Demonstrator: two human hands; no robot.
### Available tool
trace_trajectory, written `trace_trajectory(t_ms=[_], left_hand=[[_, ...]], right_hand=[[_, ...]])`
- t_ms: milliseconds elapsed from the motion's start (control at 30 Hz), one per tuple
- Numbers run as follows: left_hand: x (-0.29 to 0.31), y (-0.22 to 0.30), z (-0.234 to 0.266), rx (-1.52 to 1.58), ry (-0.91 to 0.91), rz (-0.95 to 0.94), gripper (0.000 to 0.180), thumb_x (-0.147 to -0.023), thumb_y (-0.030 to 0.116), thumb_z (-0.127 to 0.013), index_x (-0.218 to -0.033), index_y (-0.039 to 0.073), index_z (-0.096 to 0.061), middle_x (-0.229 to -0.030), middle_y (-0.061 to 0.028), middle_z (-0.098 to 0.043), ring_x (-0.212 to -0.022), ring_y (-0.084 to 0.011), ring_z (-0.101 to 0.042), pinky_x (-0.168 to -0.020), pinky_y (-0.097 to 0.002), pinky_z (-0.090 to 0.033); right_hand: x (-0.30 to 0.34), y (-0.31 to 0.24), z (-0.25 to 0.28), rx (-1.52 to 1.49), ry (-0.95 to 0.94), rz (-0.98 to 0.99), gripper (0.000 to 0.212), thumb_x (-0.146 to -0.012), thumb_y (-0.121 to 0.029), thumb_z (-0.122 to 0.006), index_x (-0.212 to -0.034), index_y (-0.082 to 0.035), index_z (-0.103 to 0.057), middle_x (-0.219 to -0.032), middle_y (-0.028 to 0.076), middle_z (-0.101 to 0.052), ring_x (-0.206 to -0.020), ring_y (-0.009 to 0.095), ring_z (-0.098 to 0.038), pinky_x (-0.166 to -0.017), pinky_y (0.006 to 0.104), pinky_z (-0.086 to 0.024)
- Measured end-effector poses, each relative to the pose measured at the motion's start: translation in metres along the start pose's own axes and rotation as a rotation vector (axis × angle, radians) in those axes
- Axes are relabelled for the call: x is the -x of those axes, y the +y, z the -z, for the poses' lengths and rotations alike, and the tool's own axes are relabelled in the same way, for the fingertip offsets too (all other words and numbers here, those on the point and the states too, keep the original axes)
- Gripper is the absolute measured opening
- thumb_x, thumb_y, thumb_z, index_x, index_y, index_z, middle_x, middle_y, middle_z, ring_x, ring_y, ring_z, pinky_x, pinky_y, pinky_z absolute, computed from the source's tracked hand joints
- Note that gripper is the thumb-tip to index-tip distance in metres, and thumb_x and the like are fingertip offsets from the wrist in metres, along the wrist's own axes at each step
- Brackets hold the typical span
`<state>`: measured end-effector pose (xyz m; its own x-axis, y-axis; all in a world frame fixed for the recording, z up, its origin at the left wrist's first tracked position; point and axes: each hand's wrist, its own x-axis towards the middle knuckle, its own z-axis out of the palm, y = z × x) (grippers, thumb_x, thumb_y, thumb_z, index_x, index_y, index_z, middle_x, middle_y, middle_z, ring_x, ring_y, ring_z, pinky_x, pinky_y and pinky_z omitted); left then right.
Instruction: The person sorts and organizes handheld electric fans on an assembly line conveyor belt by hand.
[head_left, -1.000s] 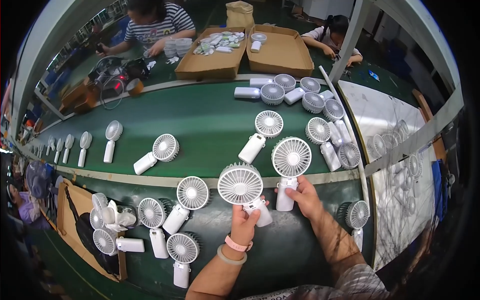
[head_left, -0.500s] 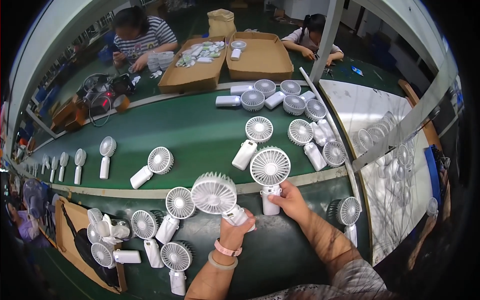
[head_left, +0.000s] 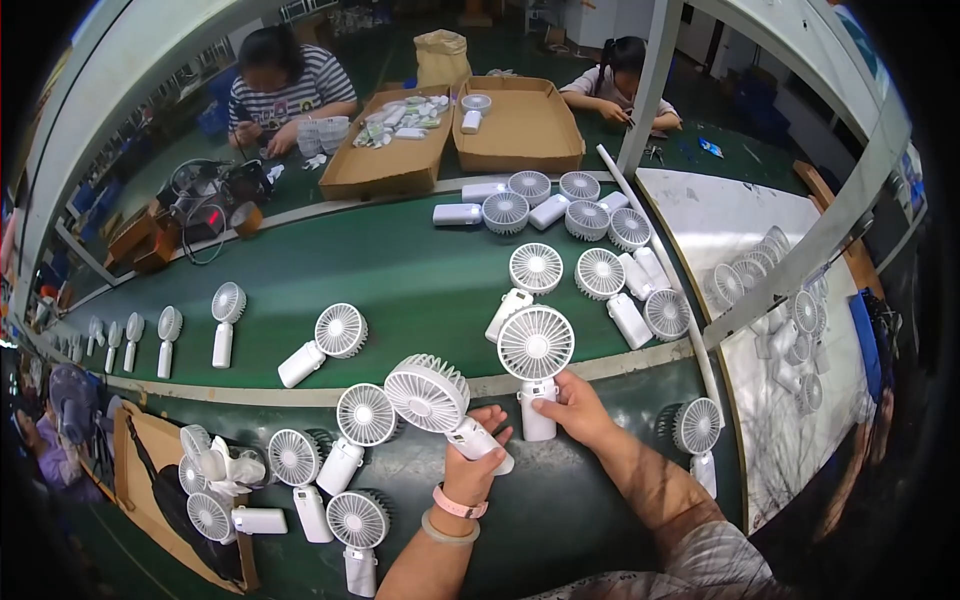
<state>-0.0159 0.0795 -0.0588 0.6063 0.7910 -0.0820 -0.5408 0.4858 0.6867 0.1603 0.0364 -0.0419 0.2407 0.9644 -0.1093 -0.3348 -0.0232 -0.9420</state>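
My left hand [head_left: 474,468] holds a white handheld fan [head_left: 428,394] by its handle, head tilted to the left. The thumb lies across the handle, and the other fingers show stretched out behind it. In my right hand [head_left: 582,410] is a second white fan [head_left: 537,344], upright, with its round grille toward me and my thumb on the front of the handle. On the green worktop left of my hands lie several more white fans [head_left: 295,458]. Another fan [head_left: 697,427] lies to the right of my right forearm.
Across a metal rail runs a green belt [head_left: 270,255] with spaced fans, crowded at its right end [head_left: 586,220]. Beyond stand two cardboard trays [head_left: 520,130] and two people at work. A white board [head_left: 680,215] with bagged fans lies right, an open carton [head_left: 135,470] lower left.
Several fans on the belt have shifted right, while those bunched at its end stay put. The fan in my left hand, blurred before, is sharp now, and that hand's fingers have spread out.
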Motion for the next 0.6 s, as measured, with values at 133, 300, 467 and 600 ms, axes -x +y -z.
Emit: trace_trajectory(t_ms=[133,300,467,600], left_hand=[[-0.003,0.002,-0.002,-0.029,-0.051,0.026,0.066,-0.064,0.003,-0.068,-0.122,0.009,-0.037,-0.125,-0.0111,-0.042,-0.118,-0.0279,-0.04,-0.094,-0.0455,-0.038],[0.001,0.012,-0.012,0.17,-0.105,0.202,0.071,-0.066,0.006,-0.066,-0.127,0.009,-0.031,-0.124,-0.012,-0.042,-0.114,-0.0281,-0.043,-0.089,-0.0422,-0.043],[-0.002,0.013,-0.002,0.247,-0.065,0.276,0.063,-0.067,0.003,-0.063,-0.123,0.007,-0.035,-0.111,-0.0109,-0.049,-0.097,-0.0241,-0.052,-0.085,-0.0436,-0.046],[-0.001,0.014,-0.004,0.305,-0.048,0.25,0.063,-0.066,-0.004,-0.062,-0.122,0.009,-0.036,-0.11,-0.0086,-0.05,-0.103,-0.0259,-0.051,-0.087,-0.0563,-0.041]], right_hand=[[0.003,-0.002,-0.002,-0.003,-0.02,0.002,0.038,-0.08,-0.005,-0.057,-0.115,-0.002,-0.044,-0.099,0.004,-0.057,-0.086,0.01,-0.055,-0.074,0.0247,-0.045],[0.001,0.011,0.005,0.274,-0.047,-0.051,0.036,-0.082,-0.009,-0.056,-0.116,-0.004,-0.047,-0.101,0.005,-0.054,-0.084,0.011,-0.052,-0.071,0.024,-0.044],[-0.039,-0.023,0.0,1.056,0.185,0.455,0.044,-0.079,-0.019,-0.059,-0.12,-0.01,-0.048,-0.11,0.014,-0.043,-0.093,0.025,-0.049,-0.075,0.0325,-0.044],[-0.076,-0.018,-0.001,1.604,0.372,0.475,0.046,-0.072,-0.025,-0.065,-0.114,-0.01,-0.051,-0.112,0.02,-0.043,-0.091,0.033,-0.051,-0.072,0.04,-0.047]])
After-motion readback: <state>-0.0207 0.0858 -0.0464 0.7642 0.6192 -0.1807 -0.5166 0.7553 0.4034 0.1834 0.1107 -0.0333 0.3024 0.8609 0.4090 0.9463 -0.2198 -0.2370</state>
